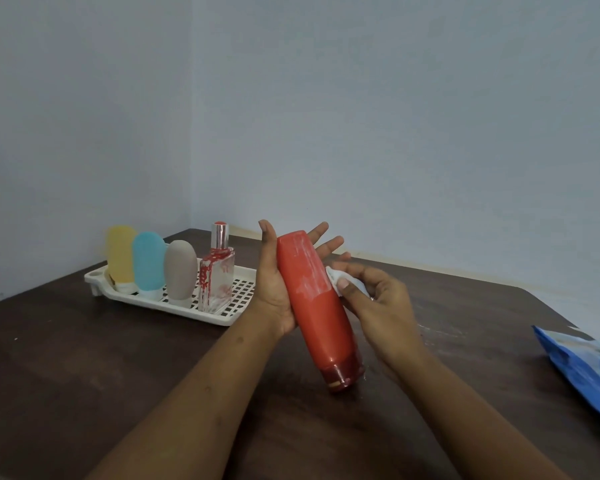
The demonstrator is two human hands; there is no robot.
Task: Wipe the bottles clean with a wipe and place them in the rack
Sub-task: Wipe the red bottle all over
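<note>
A tall red bottle (314, 306) with a dark red cap tilts cap-down above the table, its upper part smeared white. My left hand (274, 292) supports it from behind, palm against it and fingers spread. My right hand (378, 306) pinches a small white wipe (340, 280) against the bottle's right side. The white slotted rack (238, 299) at the left holds a yellow bottle (120, 254), a blue bottle (148, 261), a grey bottle (180, 271) and a clear glass bottle (217, 275) with red markings and a silver cap, all upright.
The dark wooden table (101, 358) stands in a corner of grey-blue walls. A blue and white wipe pack (586, 368) lies at the right edge. Faint white smears mark the tabletop right of my hands.
</note>
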